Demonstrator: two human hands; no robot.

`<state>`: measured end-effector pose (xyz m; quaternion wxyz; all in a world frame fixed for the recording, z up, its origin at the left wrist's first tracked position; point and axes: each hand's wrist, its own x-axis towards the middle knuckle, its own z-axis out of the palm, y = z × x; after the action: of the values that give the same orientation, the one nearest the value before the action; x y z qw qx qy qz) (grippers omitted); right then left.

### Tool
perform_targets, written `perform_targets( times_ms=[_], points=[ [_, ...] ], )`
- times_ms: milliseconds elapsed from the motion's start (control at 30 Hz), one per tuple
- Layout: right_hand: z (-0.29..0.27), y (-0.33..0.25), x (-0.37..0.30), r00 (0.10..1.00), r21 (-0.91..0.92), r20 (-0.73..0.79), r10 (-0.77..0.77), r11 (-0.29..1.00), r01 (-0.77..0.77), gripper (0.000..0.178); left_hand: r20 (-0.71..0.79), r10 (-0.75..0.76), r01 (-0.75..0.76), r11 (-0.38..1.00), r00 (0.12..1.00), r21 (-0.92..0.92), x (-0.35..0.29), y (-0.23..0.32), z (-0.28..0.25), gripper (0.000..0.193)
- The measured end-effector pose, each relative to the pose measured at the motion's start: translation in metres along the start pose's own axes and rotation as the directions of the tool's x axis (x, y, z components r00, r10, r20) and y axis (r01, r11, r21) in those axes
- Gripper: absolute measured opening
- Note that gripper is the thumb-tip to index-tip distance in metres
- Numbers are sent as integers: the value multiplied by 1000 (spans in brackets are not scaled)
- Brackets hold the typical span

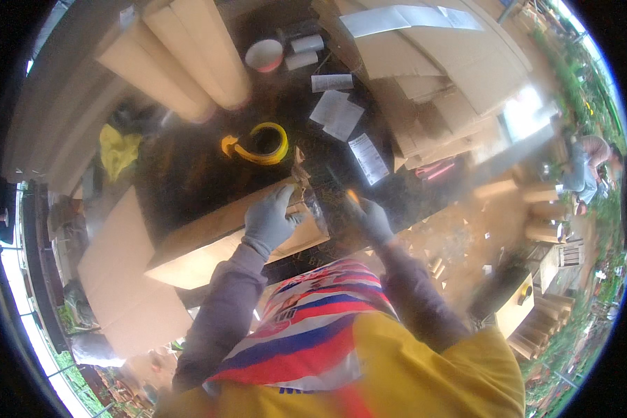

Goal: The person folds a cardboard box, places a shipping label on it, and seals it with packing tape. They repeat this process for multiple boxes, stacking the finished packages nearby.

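A long cardboard box (209,233) lies at a slant on the dark table in front of me. Its right end has a torn, ragged brown flap (300,169) standing up. My left hand (270,217), in a grey glove, grips the box near that end, its thumb toward the right. To the right of the box, my gloved right hand (371,221) is closed round a slim tool with an orange handle (353,196). The tool points away from me, and its tip is too blurred to make out. Beyond the box lies a yellow roll of tape (280,145).
Large cardboard tubes (198,56) stand at the back left, near a yellow bag (120,152). Flat cardboard sheets (439,63) are stacked at the back right. Printed papers (337,115), a white bowl (264,55) and small white rolls (305,51) lie between. Another person (586,171) is far right.
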<state>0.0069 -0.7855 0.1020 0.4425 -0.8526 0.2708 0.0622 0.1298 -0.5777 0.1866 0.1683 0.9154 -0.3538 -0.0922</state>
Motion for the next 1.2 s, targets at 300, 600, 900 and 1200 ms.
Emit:
perform_targets(
  times_ms=[300,600,900,1200],
  points=[
    [0,4,16,893,-367,-288,-346,901,230,45,249,-20,13,1000,968,29,24,-6,1,87],
    [51,-73,95,854,811,415,313,297,-504,23,244,-147,157,987,959,-23,22,9,-14,95],
    [-117,81,30,923,37,110,-370,929,368,21,266,-82,135,973,961,-188,24,-3,10,91],
    [-84,81,94,913,-480,-343,-219,877,30,28,-70,176,-186,962,982,-197,12,4,2,45]
  ],
)
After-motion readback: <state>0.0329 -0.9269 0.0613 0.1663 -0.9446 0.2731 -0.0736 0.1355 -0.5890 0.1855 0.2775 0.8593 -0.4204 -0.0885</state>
